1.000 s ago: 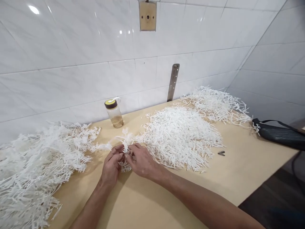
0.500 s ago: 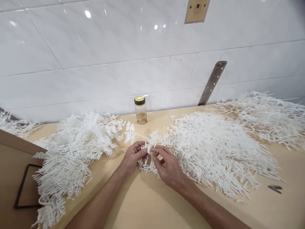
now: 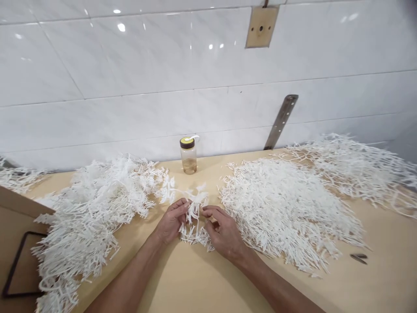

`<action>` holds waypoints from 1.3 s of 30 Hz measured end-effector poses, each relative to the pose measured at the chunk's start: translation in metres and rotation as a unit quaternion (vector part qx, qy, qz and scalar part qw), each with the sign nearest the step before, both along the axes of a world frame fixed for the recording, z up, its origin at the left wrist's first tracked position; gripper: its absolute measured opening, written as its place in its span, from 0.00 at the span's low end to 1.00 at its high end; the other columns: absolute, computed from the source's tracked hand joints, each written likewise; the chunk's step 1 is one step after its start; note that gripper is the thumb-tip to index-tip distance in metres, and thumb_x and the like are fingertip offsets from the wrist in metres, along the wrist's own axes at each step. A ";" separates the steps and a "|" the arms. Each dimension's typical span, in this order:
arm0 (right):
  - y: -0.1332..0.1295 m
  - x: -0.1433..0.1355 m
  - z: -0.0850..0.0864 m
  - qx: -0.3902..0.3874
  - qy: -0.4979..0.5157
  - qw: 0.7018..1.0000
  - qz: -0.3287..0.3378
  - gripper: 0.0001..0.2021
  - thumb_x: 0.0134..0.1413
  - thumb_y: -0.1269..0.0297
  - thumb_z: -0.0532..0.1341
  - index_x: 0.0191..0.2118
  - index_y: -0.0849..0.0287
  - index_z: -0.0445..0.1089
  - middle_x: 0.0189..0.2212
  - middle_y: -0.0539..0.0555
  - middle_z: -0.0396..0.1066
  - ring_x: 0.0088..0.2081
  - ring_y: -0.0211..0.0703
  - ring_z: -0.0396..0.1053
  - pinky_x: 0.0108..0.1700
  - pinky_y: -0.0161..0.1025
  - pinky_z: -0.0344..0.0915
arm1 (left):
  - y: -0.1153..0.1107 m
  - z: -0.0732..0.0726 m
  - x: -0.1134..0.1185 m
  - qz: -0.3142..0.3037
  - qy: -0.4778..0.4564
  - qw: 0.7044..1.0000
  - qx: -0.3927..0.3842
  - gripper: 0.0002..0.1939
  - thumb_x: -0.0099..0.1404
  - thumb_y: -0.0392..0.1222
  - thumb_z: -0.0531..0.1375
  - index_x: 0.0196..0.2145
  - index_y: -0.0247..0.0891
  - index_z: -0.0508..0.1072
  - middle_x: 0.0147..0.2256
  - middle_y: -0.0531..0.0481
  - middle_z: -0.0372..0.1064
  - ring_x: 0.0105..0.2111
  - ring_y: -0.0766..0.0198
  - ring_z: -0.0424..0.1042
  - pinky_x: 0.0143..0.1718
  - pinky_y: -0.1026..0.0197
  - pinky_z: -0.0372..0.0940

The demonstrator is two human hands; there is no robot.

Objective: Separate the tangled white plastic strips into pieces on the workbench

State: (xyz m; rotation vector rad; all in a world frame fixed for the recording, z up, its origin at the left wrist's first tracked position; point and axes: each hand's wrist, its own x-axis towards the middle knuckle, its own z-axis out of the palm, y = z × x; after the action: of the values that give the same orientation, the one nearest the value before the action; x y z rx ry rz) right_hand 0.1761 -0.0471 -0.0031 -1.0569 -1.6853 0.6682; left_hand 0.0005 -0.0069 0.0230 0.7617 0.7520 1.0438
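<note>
Between the thumb and fingers of my left hand point(image 3: 171, 221) is a white branched plastic piece point(image 3: 194, 208), its thin stems spreading above and below the grip. My right hand point(image 3: 224, 232) is just to the right of it, fingers curled and thumb close to the index finger. Whatever small thing those fingertips may hold cannot be made out. Under both hands a little heap of white plastic bits point(image 3: 195, 237) lies on the table. Just beyond my left hand is another flat white branched piece point(image 3: 167, 190).
A large pile of white plastic pieces point(image 3: 91, 208) spreads at left, another pile point(image 3: 289, 213) at right, with a looser tangle point(image 3: 361, 167) behind. A lidded bottle point(image 3: 189, 158) stands near the tiled wall. Small dark tweezers-like tool point(image 3: 359, 258) lies right; a cardboard box point(image 3: 19, 243) sits left.
The view has tilted up slightly. My left hand has turned the white branched piece so more of it shows, and my right fingertips have drawn slightly away from it.
</note>
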 end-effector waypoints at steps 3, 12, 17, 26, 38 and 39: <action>-0.004 0.001 0.005 -0.003 -0.023 1.000 0.009 0.10 0.59 0.72 0.56 0.43 0.56 0.71 0.40 0.56 0.73 0.36 0.41 0.71 0.34 0.36 0.69 | 0.004 -0.004 0.002 0.040 0.016 0.999 -0.007 0.13 0.49 0.38 0.71 0.29 0.35 0.71 0.25 0.53 0.69 0.22 0.69 0.69 0.24 0.68 0.64; -0.009 0.000 0.007 0.010 -0.107 0.993 0.046 0.08 0.60 0.71 0.56 0.38 0.56 0.71 0.30 0.50 0.73 0.31 0.39 0.67 0.35 0.36 0.62 | 0.009 -0.010 0.009 0.131 0.075 0.988 -0.013 0.17 0.46 0.31 0.68 0.33 0.38 0.68 0.28 0.54 0.73 0.19 0.70 0.69 0.17 0.70 0.61; -0.010 0.000 0.004 -0.007 -0.137 0.986 0.090 0.11 0.58 0.75 0.55 0.37 0.55 0.73 0.32 0.50 0.75 0.34 0.40 0.70 0.36 0.36 0.62 | 0.005 -0.012 0.009 0.049 0.086 0.995 0.022 0.16 0.47 0.36 0.69 0.32 0.38 0.68 0.24 0.56 0.71 0.13 0.75 0.61 0.14 0.72 0.55; -0.010 0.002 -0.004 -0.035 -0.114 0.991 0.069 0.10 0.59 0.73 0.56 0.41 0.55 0.73 0.33 0.51 0.75 0.32 0.40 0.70 0.35 0.36 0.63 | 0.004 -0.009 0.009 0.068 0.090 0.994 -0.004 0.17 0.45 0.36 0.70 0.33 0.37 0.68 0.29 0.51 0.75 0.21 0.66 0.72 0.17 0.68 0.64; -0.009 0.003 -0.004 -0.042 -0.116 0.992 0.016 0.10 0.63 0.65 0.54 0.39 0.57 0.73 0.29 0.50 0.73 0.28 0.39 0.67 0.33 0.36 0.61 | 0.012 -0.015 0.004 0.113 0.042 0.992 -0.045 0.07 0.53 0.33 0.62 0.29 0.35 0.67 0.28 0.46 0.75 0.21 0.67 0.72 0.17 0.70 0.62; -0.010 0.004 -0.003 -0.044 -0.117 0.992 0.013 0.10 0.64 0.64 0.54 0.39 0.57 0.73 0.29 0.50 0.74 0.28 0.39 0.67 0.33 0.36 0.61 | 0.013 -0.015 0.003 0.113 0.035 0.992 -0.051 0.05 0.55 0.34 0.62 0.29 0.35 0.67 0.27 0.46 0.75 0.20 0.67 0.71 0.17 0.70 0.62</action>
State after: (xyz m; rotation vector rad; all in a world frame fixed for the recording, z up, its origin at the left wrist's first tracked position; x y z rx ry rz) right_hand 0.1797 -0.0567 -0.0063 -1.2150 -1.8879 0.6612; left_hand 0.0040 0.0060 0.0085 0.6386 0.9615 1.1776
